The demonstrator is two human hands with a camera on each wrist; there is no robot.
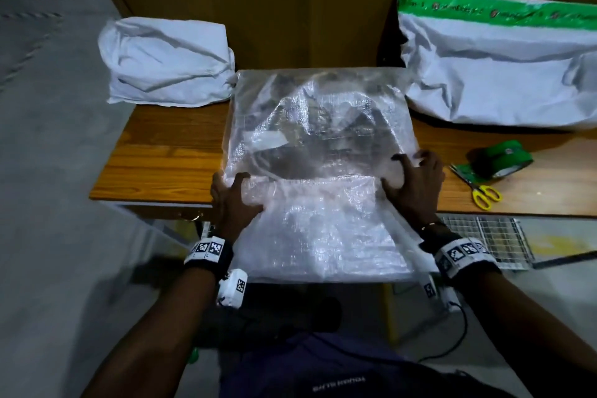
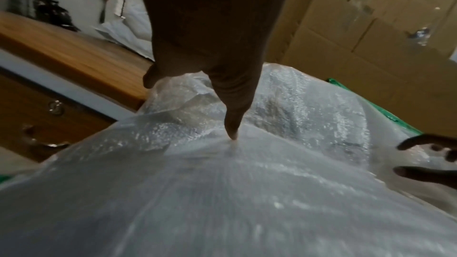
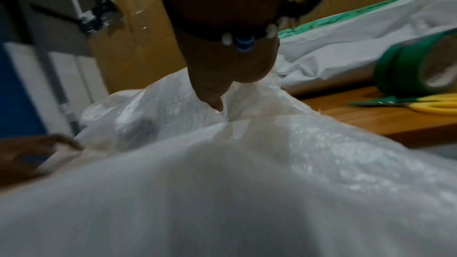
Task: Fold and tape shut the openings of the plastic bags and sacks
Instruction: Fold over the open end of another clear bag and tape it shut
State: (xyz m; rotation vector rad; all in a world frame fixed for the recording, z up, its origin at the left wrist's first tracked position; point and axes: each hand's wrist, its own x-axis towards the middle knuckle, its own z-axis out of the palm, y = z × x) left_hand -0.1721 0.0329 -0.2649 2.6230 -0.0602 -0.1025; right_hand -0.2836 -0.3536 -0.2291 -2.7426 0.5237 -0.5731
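Observation:
A translucent woven plastic sack (image 1: 319,126) with dark contents lies in the middle of the wooden table (image 1: 161,158). Its empty open end (image 1: 323,229) hangs over the near edge towards me. My left hand (image 1: 231,182) grips the sack's left side at the table edge, thumb (image 2: 232,124) pressing down on top. My right hand (image 1: 397,173) holds the right side, fingers arched over the top and thumb (image 3: 212,97) pushed into a crease. A green tape roll (image 1: 504,157) and yellow-handled scissors (image 1: 484,195) lie to the right of it.
A folded white sack (image 1: 168,61) sits at the back left. A larger white sack (image 1: 497,74) with a green tape strip lies at the back right. Cardboard boxes (image 1: 290,3) stand behind the table. A wire rack (image 1: 484,236) is below the table's right end.

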